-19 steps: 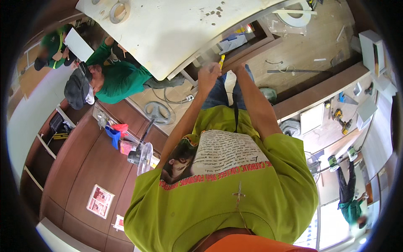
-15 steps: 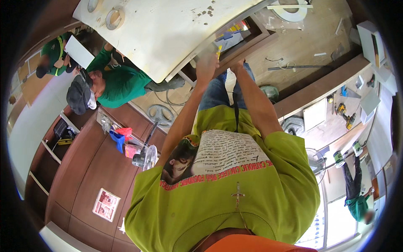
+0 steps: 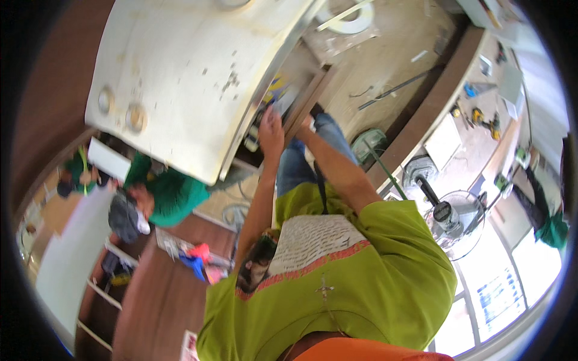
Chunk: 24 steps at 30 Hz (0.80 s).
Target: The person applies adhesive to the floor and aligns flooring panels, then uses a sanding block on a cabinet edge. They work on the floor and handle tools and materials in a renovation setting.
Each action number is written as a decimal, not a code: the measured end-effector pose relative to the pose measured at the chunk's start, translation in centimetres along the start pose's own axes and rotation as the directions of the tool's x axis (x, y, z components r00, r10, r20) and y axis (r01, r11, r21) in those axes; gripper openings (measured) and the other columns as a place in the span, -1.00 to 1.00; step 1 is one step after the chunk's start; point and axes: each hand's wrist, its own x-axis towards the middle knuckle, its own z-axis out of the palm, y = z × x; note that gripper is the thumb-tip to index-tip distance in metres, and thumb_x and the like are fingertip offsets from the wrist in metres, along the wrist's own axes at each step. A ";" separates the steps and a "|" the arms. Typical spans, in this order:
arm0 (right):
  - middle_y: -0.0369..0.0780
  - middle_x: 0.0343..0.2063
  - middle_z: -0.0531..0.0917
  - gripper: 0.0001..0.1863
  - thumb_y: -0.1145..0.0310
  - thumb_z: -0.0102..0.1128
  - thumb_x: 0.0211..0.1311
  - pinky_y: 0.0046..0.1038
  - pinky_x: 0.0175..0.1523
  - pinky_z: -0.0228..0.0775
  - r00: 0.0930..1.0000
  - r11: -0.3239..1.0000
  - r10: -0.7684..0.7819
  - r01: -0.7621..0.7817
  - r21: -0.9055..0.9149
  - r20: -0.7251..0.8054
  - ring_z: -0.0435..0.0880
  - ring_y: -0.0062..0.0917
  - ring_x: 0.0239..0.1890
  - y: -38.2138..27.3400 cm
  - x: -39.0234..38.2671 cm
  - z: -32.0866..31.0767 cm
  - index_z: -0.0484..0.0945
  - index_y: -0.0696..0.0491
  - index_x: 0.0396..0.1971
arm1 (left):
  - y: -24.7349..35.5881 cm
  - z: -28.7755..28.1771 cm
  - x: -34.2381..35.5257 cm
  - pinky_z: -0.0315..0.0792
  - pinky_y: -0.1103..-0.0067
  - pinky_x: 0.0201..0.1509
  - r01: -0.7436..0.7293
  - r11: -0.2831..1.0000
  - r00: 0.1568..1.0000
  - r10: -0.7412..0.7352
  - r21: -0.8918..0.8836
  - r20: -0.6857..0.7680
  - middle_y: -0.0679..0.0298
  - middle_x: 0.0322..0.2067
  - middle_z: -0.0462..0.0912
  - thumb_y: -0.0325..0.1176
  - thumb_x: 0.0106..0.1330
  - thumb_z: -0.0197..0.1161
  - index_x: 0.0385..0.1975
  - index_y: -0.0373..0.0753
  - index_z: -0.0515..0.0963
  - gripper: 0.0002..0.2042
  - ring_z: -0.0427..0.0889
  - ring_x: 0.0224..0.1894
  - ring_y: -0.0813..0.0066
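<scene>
A brown wooden drawer (image 3: 308, 102) stands pulled out below a white worktop (image 3: 180, 66). My left hand (image 3: 271, 129) reaches over the inside of the drawer, fingers pointing in. Its fingers are blurred, so whether they hold anything cannot be made out. My right hand (image 3: 305, 129) is at the drawer's front edge, fingers closed around it. Inside the drawer lie a yellow-and-blue packet (image 3: 276, 89) and, beside my left hand, a dark and silvery item (image 3: 251, 139) too blurred to name.
Left of the worktop a person in green (image 3: 174, 201) bends down, with another person (image 3: 84, 171) behind. A standing fan (image 3: 451, 222) is at right. A white ring-shaped roll (image 3: 346, 21) lies beyond the drawer. Drills (image 3: 486, 122) lie farther right, past a brown panel edge (image 3: 430, 99).
My view has turned, and the worktop shows larger. A yellow item seen by my left hand is no longer visible there. My left hand stays over the drawer, my right at its front.
</scene>
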 end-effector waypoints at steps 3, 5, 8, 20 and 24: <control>-0.10 -0.07 0.63 -0.46 -0.02 -0.26 0.42 -0.17 0.02 0.47 0.996 0.999 0.035 -0.033 0.024 -0.080 0.63 -0.23 -0.08 0.0 -1.5 2.4 0.51 0.10 0.03 | 2.6 -1.9 -5.2 0.47 0.48 0.05 -0.108 0.973 0.994 0.102 0.202 0.039 0.01 -0.03 0.58 -0.27 0.47 0.05 0.14 -0.41 0.44 -0.62 0.59 0.00 0.30; -0.10 -0.09 0.63 -0.46 -0.02 -0.26 0.42 -0.16 0.00 0.47 0.990 0.997 0.056 -0.049 0.056 -0.129 0.63 -0.22 -0.10 -0.3 -1.8 3.8 0.53 0.11 0.01 | 2.1 -2.8 -7.3 0.48 0.46 0.01 -0.169 0.970 0.985 0.162 0.177 0.055 -0.01 -0.04 0.56 -0.32 0.46 0.03 0.11 -0.40 0.46 -0.65 0.59 -0.02 0.26; -0.10 -0.12 0.65 -0.45 -0.02 -0.25 0.41 -0.15 -0.02 0.48 0.983 0.995 0.080 -0.068 0.077 -0.165 0.64 -0.22 -0.12 -0.7 -2.3 6.5 0.55 0.12 -0.02 | 1.9 -3.7 -9.9 0.49 0.42 0.05 0.037 0.990 0.997 -0.047 0.136 0.068 -0.04 -0.02 0.54 -0.34 0.46 0.03 0.08 -0.41 0.45 -0.68 0.58 -0.01 0.23; -0.03 -0.14 0.65 -0.39 -0.04 -0.33 0.43 -0.22 -0.03 0.46 0.752 0.543 -0.613 0.623 -0.562 0.242 0.65 -0.23 -0.11 6.3 4.6 11.1 0.49 0.17 0.04 | -5.4 -8.7 -8.8 0.49 0.44 -0.01 0.177 0.957 0.909 -0.248 0.228 0.334 -0.01 -0.07 0.65 -0.31 0.38 0.11 0.05 -0.38 0.51 -0.66 0.66 -0.10 0.25; -0.07 -0.20 0.65 -0.48 0.00 -0.23 0.41 -0.35 -0.04 0.44 0.971 0.685 -0.187 0.236 -0.689 0.147 0.61 -0.33 -0.23 1.8 5.2 9.8 0.52 0.12 -0.05 | -5.4 -10.0 -8.0 0.51 0.41 -0.06 0.141 0.950 0.899 -0.241 0.280 0.366 0.00 -0.11 0.65 -0.27 0.38 0.12 0.04 -0.36 0.53 -0.65 0.66 -0.15 0.27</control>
